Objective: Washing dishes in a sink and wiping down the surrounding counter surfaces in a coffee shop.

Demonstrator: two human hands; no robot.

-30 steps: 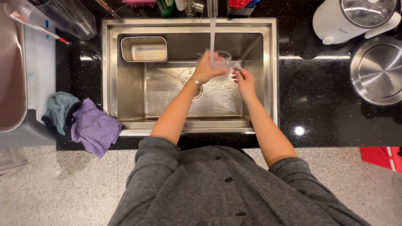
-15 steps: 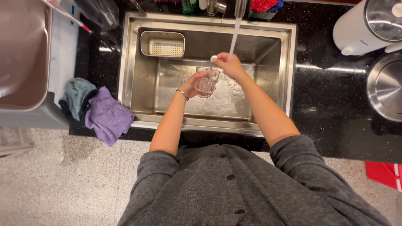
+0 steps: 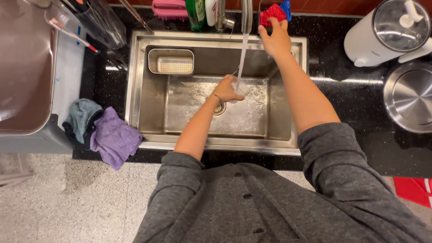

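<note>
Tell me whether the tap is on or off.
On. A stream of water falls from the faucet onto the clear glass that the left hand holds in the sink.

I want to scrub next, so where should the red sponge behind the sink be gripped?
Pinch the red sponge across its near edge, coming from the sink side, as the right hand is placed. It rests at the back ledge beside the faucet, with a blue sponge crowding its far side.
</note>
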